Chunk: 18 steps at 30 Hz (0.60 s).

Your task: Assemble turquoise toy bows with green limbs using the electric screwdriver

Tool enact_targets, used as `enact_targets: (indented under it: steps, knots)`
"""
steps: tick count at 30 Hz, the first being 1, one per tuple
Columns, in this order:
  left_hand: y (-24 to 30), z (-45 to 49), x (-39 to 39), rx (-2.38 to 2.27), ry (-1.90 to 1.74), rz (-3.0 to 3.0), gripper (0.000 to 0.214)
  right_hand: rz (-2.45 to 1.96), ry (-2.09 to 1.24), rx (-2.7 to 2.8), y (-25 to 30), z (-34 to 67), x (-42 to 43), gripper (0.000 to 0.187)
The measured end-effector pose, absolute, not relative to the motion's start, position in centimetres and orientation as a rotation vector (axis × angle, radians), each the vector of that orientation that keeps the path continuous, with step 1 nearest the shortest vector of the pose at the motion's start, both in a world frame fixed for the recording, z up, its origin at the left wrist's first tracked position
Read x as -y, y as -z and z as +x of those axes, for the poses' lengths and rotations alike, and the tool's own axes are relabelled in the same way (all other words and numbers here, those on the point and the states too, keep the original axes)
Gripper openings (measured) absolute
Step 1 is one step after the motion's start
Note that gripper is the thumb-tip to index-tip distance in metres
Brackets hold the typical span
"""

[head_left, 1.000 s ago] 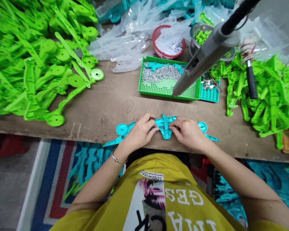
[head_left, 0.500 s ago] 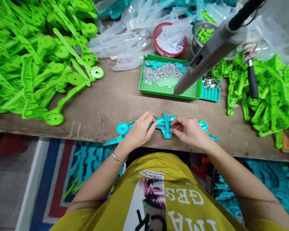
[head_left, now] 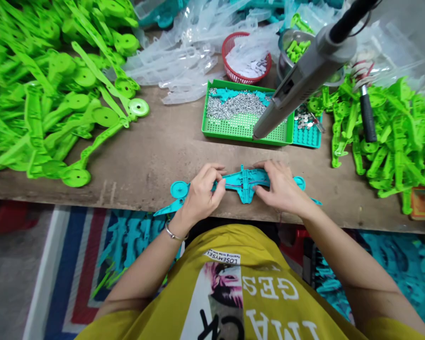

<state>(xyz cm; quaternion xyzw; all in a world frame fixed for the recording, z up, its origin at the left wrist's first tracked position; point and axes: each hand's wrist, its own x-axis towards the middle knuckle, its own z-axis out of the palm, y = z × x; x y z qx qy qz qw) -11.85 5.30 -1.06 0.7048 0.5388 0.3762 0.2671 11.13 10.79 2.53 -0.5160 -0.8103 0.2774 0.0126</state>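
A long turquoise plastic part (head_left: 247, 182) lies across the front of the bench, with round discs near its ends and a ribbed crosspiece in the middle. A thin dark wire runs along it. My left hand (head_left: 205, 191) grips the part left of the crosspiece, thumb and fingers curled about its edges. On the other side my right hand (head_left: 279, 186) has its thumb on the near edge and its fingers over the far edge. My palms hide some of the part.
A green tray (head_left: 248, 137) of small screws stands ahead, under a hanging grey electric screwdriver (head_left: 290, 85). Lime-green plastic parts (head_left: 63, 108) are heaped left and right. Behind are a red basket (head_left: 230, 66), clear plastic pieces (head_left: 184, 66) and a black-handled tool (head_left: 368, 118).
My right hand has gone from a pinch by the crosspiece to a wider hold, uncovering more of the part and wire. My left hand has barely shifted.
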Motion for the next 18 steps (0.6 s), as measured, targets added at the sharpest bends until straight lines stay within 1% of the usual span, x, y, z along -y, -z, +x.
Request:
enact_targets:
  steps: [5, 10, 14, 16, 18]
  knots:
    - [1.3, -11.5, -4.7, -1.445, -1.123, 1.981, 0.009, -1.684, -1.118, 2.450, -2.2, 10.3, -11.4, 0.045]
    - [1.8, -11.6, -4.2, -1.503, -1.151, 1.940, 0.010, -1.700, -1.137, 2.439, -2.2, 10.0, -11.6, 0.043]
    - [2.4, -11.5, -4.2, -1.526, -1.345, 1.731, 0.015, -1.745, -1.123, 2.438, -2.2, 10.0, -11.8, 0.044]
    - [2.1, -11.6, -4.3, -1.539, -1.467, 1.571, 0.015, -1.743, -1.192, 2.393, -2.3, 10.2, -12.1, 0.043]
    - [1.2, -11.9, -4.2, -1.591, -1.494, 1.490, 0.014, -1.777, -1.288, 2.310, -2.3, 10.5, -12.4, 0.039]
